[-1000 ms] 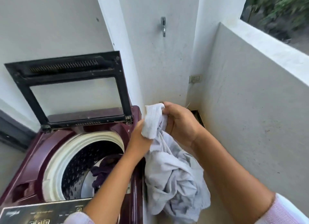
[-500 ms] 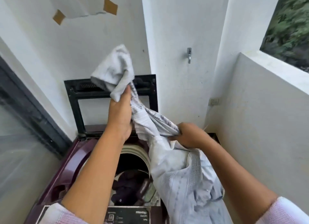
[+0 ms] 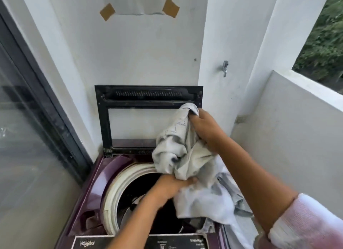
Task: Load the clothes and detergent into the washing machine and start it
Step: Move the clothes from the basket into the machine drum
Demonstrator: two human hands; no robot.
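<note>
A maroon top-loading washing machine (image 3: 96, 185) stands below me with its black-framed lid (image 3: 104, 118) raised against the wall. Its cream drum rim (image 3: 115, 191) rings a dark tub holding dark clothes (image 3: 167, 221). A pale grey-white garment (image 3: 185, 155) hangs bunched over the right side of the drum opening. My right hand (image 3: 206, 128) grips its top end, up by the lid's right edge. My left hand (image 3: 172, 187), blurred, holds the garment's lower folds just above the drum. No detergent is in view.
The control panel (image 3: 167, 243) runs along the machine's front edge. A dark-framed glass door (image 3: 37, 137) stands on the left, a low white parapet wall (image 3: 297, 137) on the right. A metal hook (image 3: 225, 67) sticks out of the back wall.
My left hand has dropped from high above the lid down to the drum opening. My right hand has risen toward the lid's right edge. The garment has come lower over the drum.
</note>
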